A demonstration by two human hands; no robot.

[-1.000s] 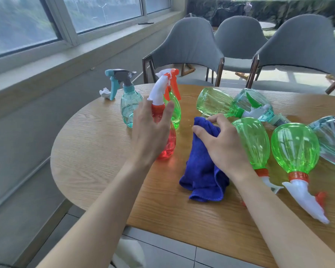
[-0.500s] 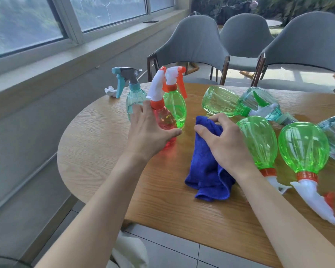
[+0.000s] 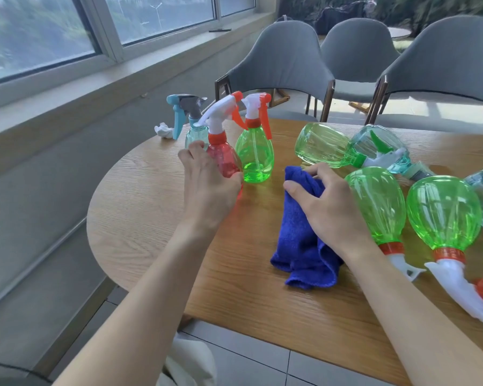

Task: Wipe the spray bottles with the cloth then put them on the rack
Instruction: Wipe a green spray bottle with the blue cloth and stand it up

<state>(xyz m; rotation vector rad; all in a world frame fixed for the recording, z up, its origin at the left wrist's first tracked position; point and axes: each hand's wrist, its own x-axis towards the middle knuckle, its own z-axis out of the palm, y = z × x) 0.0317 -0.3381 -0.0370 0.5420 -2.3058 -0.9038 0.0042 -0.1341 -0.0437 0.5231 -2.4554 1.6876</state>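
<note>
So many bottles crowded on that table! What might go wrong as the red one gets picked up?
The left hand grips the red bottle, which stands close beside the upright green bottle and in front of the teal bottle; lifting it carelessly might knock one over. The right hand holds the blue cloth right beside a lying green bottle; pulling the cloth away could nudge that round bottle and set it rolling.

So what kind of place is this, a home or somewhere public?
Probably a café or office lounge, though I can't be sure: a round wooden table, several matching grey chairs beyond it, and a long window along the wall.
</note>
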